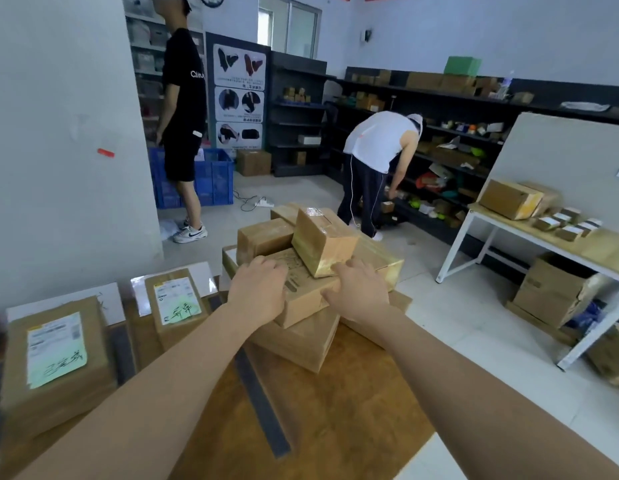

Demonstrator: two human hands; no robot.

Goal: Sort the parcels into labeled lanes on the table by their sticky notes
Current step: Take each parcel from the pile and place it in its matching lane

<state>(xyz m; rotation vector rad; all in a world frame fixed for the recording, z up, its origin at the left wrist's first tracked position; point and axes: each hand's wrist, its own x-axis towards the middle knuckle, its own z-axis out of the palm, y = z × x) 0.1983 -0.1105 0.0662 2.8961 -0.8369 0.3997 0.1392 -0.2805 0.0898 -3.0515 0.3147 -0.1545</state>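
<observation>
A heap of brown cardboard parcels is piled at the far right of the brown table (335, 410). Both my hands rest on one flat printed parcel (302, 289) in the middle of the heap: my left hand (259, 289) grips its left end, my right hand (358, 289) its right side. A taped parcel (323, 242) lies tilted on top of it, just beyond my fingers. Two sorted parcels lie to the left, each with a green sticky note: one near me (57, 355), one farther back (178, 301). Grey tape strips (263, 407) divide the lanes.
White lane label sheets (110, 299) lie at the table's far edge. One person in black (183, 109) stands by a blue crate (214, 178); another in white (377, 150) bends at dark shelves. A white table (508, 233) with parcels stands to the right.
</observation>
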